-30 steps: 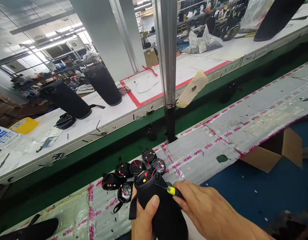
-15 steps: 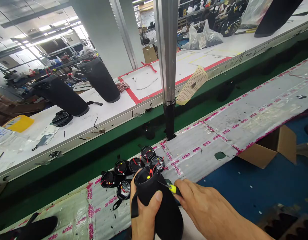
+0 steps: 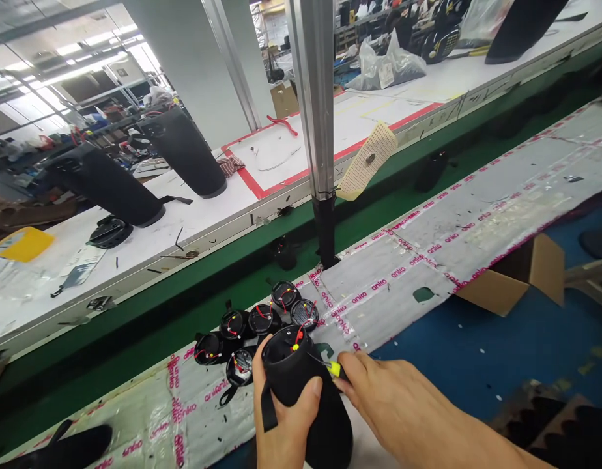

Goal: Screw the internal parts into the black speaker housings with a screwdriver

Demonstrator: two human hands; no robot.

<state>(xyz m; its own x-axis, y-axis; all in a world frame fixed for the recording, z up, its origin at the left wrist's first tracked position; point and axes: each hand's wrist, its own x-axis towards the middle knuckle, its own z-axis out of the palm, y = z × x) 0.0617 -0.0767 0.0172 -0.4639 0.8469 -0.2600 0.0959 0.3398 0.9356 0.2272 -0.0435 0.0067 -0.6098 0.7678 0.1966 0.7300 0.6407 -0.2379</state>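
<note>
The largest thing I have before me is a long white bench [image 3: 154, 244] running across the far side. Next to it lies a green belt [image 3: 203, 286], and nearer to me a ledge covered in grey plastic sheeting [image 3: 364, 267], striped with pink-lettered tape. A silver metal post [image 3: 313, 98] with a dark foot rises between belt and bench.

I see the dark, fabric-covered cylinder [image 3: 330, 423] at the near side of the ledge, low in the middle of my view, tilted, its open end up; I cannot tell what supports its base. The bare right hand [image 3: 379, 384] is closed around the handle of a slim yellow-and-black tool, and the bare left hand [image 3: 286, 417] is wrapped around the cylinder's side, thumb across the front. The two hands are apart.

Just beyond the cylinder, I count six round black canisters with red wires [image 3: 262, 319] clustered on the ledge. A flat black strap [image 3: 268, 410] hangs by the left hand. The tool's yellow collar [image 3: 335, 369] shows ahead of the right fingers; its thin tip is at the cylinder wall, contact unclear to me. Smallest are the red wires with a yellow connector [image 3: 299, 337] at the open end.
</note>
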